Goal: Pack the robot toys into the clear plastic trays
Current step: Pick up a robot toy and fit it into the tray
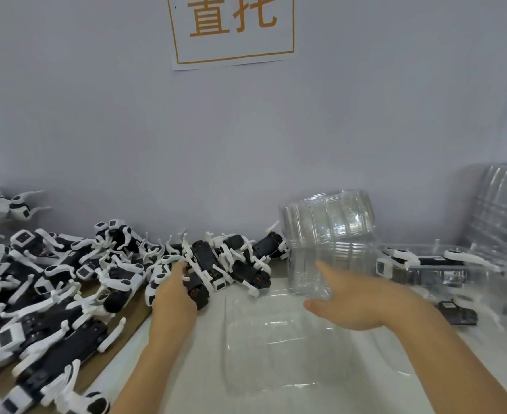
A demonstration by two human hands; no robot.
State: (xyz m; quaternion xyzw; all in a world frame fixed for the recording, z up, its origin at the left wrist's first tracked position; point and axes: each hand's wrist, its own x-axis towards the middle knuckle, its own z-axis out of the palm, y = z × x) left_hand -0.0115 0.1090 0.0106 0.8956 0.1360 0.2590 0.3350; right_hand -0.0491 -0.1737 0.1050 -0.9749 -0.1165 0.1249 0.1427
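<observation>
Here, left hand (176, 289) gripping a black-and-white robot toy (197, 286) at frame centre, right hand (356, 297) loosely spread, fingertips on a clear tray (309, 270)

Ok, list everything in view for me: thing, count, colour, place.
toys: many, black and white, heaped left along the wall.
flat tray: one, clear, on the table between the hands.
tilted trays: a few, clear, by the wall, centre right.
packed tray: one, clear, toy inside, right.
tray stack: clear, count unclear, far right.
sign: one, white with orange characters, on the wall.
left hand: grips a toy at the heap's edge.
right hand: open, at the tilted trays.
</observation>
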